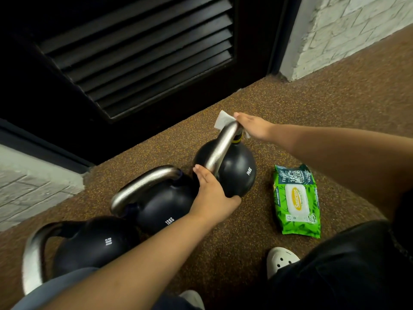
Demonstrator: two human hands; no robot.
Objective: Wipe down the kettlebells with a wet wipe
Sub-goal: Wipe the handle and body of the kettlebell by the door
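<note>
Three black kettlebells with steel handles stand in a row on the speckled brown floor. The far one (237, 168) is marked 14KG, the middle one (161, 202) 12KG, and the near one (93, 245) sits at the lower left. My right hand (252, 126) holds a white wet wipe (222, 119) wrapped over the far end of the 14KG kettlebell's handle. My left hand (212, 193) lies on that kettlebell's body at the near base of its handle, fingers straight, thumb round the side.
A green pack of wet wipes (296, 201) lies on the floor to the right of the kettlebells. A black louvred door (134, 59) stands behind them, with white brick walls (346, 30) on both sides. My white shoe (281, 260) is at the lower right.
</note>
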